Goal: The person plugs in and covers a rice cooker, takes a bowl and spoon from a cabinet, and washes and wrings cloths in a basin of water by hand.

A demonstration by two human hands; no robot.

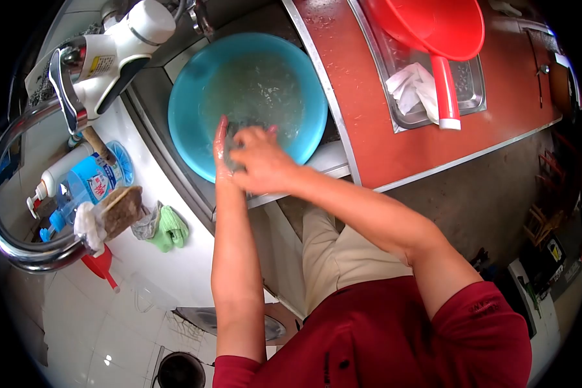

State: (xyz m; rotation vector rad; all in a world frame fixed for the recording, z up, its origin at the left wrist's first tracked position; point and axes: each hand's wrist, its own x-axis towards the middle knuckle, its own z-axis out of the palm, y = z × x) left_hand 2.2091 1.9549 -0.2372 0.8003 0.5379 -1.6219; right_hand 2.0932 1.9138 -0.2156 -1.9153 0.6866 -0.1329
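Note:
A round blue basin (pixel 181 123) with cloudy water sits in the sink. Over its near edge, my left hand (pixel 222 152) points upward with a wet thumb or finger raised, and a grey cloth-like thing (pixel 231 157) lies against its palm. My right hand (pixel 260 158) presses on this grey thing from the right, its fingers bent over it and slightly blurred. Both hands touch it between them. The far part of the grey thing is partly hidden behind the right hand's fingers.
A white faucet (pixel 103 64) with a curved chrome spout stands at the left. Bottles (pixel 87 181) and green cloth (pixel 169 229) sit on the left counter. At the right, a red dipper (pixel 445 90) rests over a metal tray (pixel 477 84) holding white cloth (pixel 412 89).

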